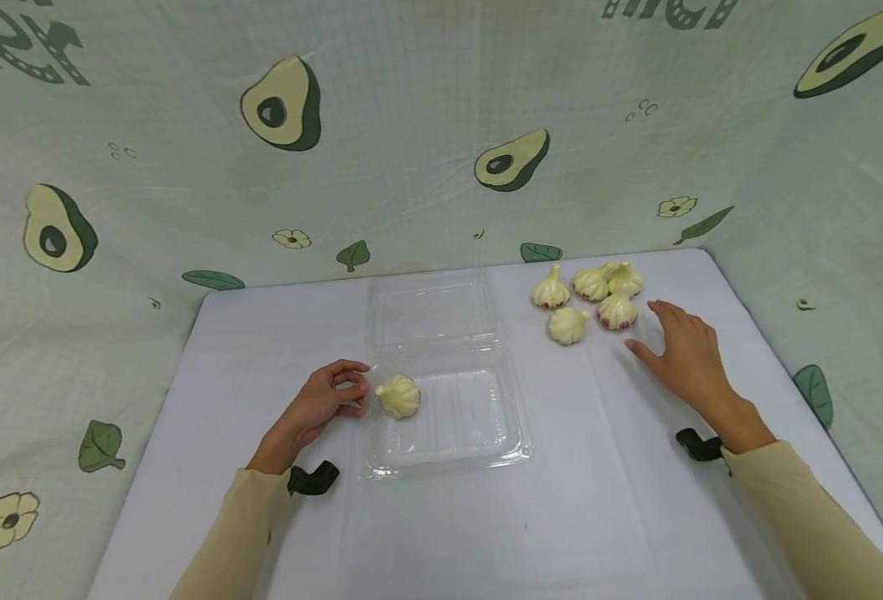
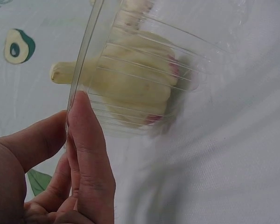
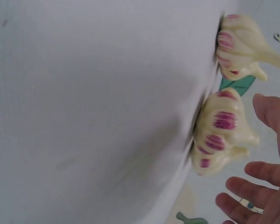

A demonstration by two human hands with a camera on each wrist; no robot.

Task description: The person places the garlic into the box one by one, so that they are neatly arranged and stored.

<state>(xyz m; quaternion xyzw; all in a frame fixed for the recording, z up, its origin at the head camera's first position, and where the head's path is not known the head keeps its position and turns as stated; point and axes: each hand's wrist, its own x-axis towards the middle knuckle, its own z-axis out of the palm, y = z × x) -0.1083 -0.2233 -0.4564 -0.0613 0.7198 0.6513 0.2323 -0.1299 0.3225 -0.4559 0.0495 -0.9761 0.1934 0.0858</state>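
Note:
A clear plastic clamshell container (image 1: 460, 412) lies with its lid (image 1: 434, 308) folded back. In its base, near the left wall, sits one garlic bulb (image 1: 400, 397), its stem jutting past the rim in the left wrist view. My left hand (image 1: 323, 408) pinches that left rim between thumb and fingers (image 2: 88, 154). Several more garlic bulbs (image 1: 566, 326) are grouped at the back right. Beside the nearest of them, a bulb with purple marks (image 1: 617, 311), my right hand (image 1: 685, 358) hovers with thumb and fingers spread and nothing held.
A white table (image 1: 561, 517) carries everything. Behind it and at both sides hangs a cloth (image 1: 411, 108) printed with avocados and leaves. Each wrist wears a black camera mount, the left one (image 1: 314, 478) low by the container's front left corner.

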